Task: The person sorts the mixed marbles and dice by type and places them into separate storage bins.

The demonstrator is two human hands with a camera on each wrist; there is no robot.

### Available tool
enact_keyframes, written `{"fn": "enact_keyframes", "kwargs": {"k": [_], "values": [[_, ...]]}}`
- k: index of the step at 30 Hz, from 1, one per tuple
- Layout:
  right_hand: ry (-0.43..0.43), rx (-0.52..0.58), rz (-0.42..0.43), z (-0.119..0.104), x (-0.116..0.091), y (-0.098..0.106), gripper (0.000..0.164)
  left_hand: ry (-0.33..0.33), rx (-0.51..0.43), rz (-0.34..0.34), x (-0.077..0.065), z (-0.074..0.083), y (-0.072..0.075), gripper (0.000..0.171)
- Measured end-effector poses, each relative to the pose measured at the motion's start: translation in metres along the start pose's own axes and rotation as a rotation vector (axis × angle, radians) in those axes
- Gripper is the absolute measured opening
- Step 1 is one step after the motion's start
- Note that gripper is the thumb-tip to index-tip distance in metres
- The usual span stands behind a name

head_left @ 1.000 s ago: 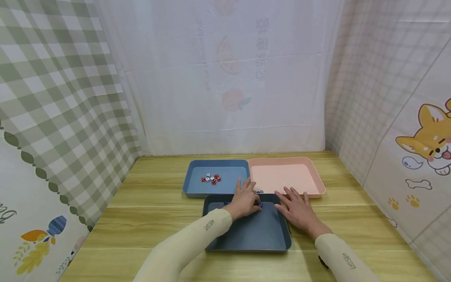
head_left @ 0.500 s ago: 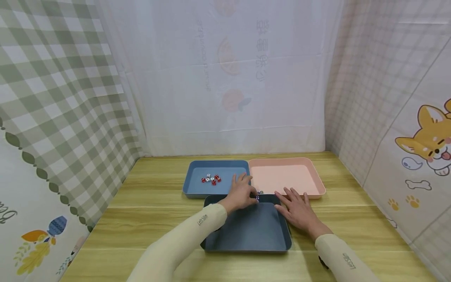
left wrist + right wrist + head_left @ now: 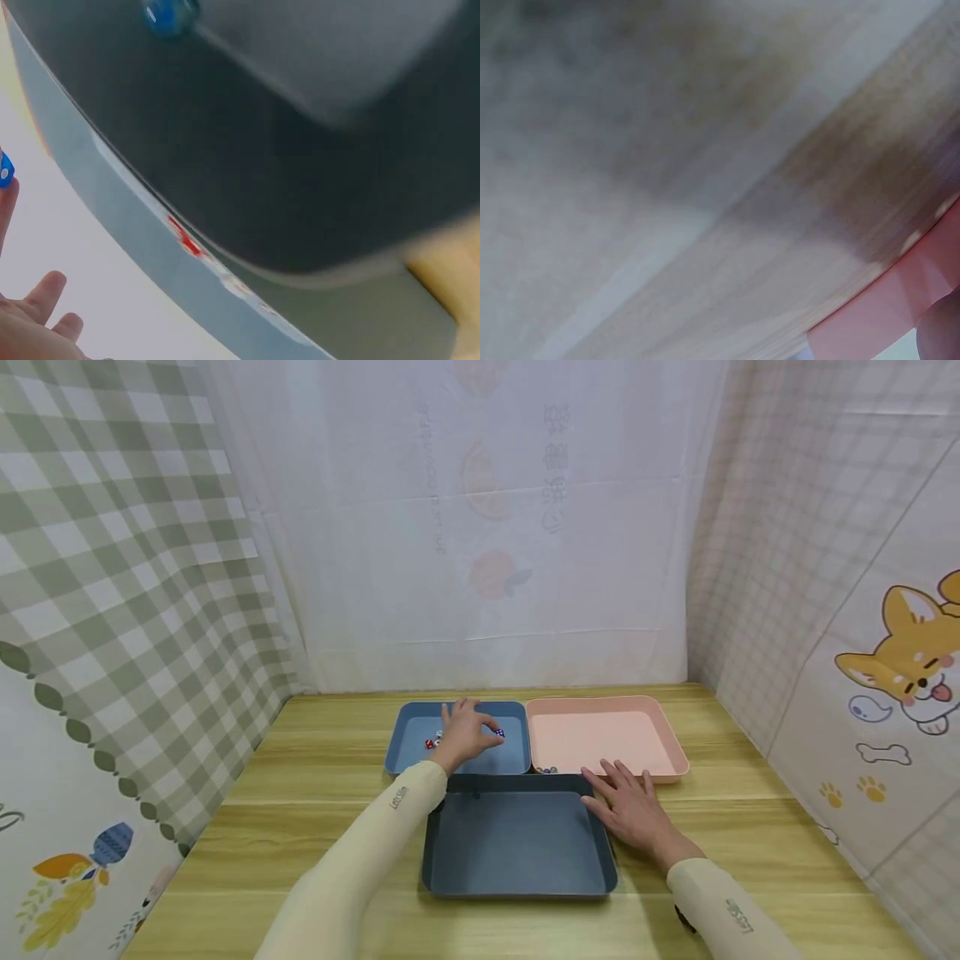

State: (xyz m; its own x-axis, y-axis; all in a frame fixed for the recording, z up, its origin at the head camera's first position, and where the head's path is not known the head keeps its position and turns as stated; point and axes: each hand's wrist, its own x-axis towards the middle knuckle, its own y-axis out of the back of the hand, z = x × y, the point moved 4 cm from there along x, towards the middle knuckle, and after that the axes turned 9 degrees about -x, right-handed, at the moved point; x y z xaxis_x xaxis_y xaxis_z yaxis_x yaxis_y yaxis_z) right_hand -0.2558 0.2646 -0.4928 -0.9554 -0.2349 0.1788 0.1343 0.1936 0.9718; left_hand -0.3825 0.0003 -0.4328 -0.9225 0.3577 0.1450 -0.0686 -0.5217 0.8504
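Note:
Between thumb and forefinger my left hand pinches a blue die with white dots, over the blue tray. The left wrist view shows the blue die at a fingertip. A red die and a few white ones lie in that tray, partly hidden by the hand. My right hand lies with spread fingers at the far right corner of the dark tray, fingertips by the pink tray's front edge. In the dark tray, a shiny blue ball shows in the left wrist view.
The pink tray stands right of the blue one, with several small marbles in its near left corner. All three trays sit close together on a wooden table. Curtains enclose the back and sides.
My left hand has picked the blue die up from the dark tray's far side and carried it forward and left over the blue tray. The right hand has stayed in place.

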Motion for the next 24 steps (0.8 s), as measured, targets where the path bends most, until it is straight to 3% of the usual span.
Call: {"fn": "enact_keyframes", "kwargs": {"k": [5, 10, 16, 24], "values": [[-0.005, -0.006, 0.0, 0.0, 0.0, 0.0, 0.057, 0.068, -0.014, 0.014, 0.006, -0.023, 0.006, 0.02], [-0.008, -0.001, -0.003, -0.001, 0.0, 0.0, 0.057, 0.092, 0.025, 0.035, 0.009, -0.038, 0.009, 0.021], [-0.008, 0.0, -0.006, -0.001, 0.0, 0.001, 0.057, 0.131, 0.06, 0.019, 0.011, -0.043, 0.01, 0.041], [-0.009, -0.01, -0.01, 0.0, 0.0, 0.001, 0.058, 0.138, 0.066, -0.022, 0.007, -0.042, 0.016, 0.043]]}}
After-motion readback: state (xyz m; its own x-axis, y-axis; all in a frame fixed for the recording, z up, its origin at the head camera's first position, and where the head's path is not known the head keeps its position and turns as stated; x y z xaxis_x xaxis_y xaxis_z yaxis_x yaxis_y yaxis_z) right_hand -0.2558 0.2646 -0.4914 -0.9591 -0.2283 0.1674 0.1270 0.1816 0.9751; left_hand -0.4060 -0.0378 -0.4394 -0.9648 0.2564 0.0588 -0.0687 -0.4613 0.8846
